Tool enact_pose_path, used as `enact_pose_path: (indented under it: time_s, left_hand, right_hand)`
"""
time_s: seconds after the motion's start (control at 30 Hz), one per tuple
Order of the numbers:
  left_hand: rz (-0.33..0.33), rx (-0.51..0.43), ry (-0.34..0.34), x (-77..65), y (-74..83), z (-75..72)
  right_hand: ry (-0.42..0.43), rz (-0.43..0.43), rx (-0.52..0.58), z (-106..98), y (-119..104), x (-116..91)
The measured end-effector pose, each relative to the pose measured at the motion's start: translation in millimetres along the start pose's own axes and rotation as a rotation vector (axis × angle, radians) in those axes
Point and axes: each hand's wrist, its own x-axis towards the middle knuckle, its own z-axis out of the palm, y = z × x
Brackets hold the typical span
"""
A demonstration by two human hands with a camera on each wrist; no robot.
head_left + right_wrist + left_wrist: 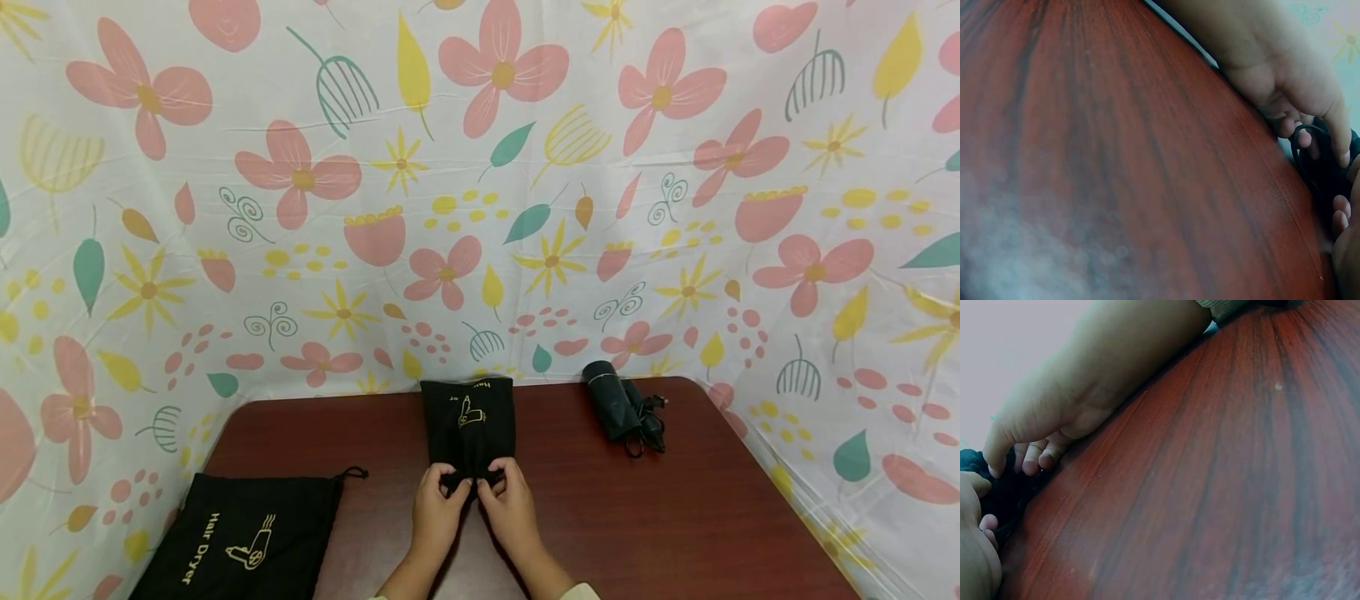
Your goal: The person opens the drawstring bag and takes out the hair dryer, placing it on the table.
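Note:
A black drawstring bag (pixel 468 425) with a gold hair dryer print lies at the middle of the table's far side, its mouth toward me. My left hand (pixel 437 510) pinches the left part of the gathered mouth between thumb and fingers. On the other side, my right hand (pixel 512 510) pinches the cloth the same way, thumbs close together. Both wrist views show the fingers at the bunched dark cloth (pixel 1004 494), and a loop of black cord (pixel 1297 147) stands out beside them in the right wrist view. The bag's inside is hidden.
A larger black bag (pixel 262 508) marked "Hair Dryer" lies flat at the front left, its drawstring sticking out. At the back right rests a dark folded hair dryer (pixel 611 404) with its cord (pixel 651 421) bundled. A floral sheet (pixel 480 208) hangs behind the brown table (pixel 637 517).

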Motion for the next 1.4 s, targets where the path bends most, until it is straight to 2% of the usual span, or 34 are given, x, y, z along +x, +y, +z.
enact_pose_path:
  time_s: [0.4, 0.67, 1.4]
  left_hand:
    - [0.0, 0.002, -0.002, 0.0, 0.5, 0.5]
    - [-0.026, -0.013, -0.019, -0.7, 1.6, -0.4]
    - [-0.014, -0.045, 0.022, -0.5, -0.4, -0.4]
  right_hand:
    - [0.01, -0.003, 0.005, 0.1, -0.4, 0.2]
    - [0.031, -0.001, 0.006, 0.3, 0.1, -0.2]
    - [0.063, 0.007, 0.042, 0.4, 1.2, 1.0]
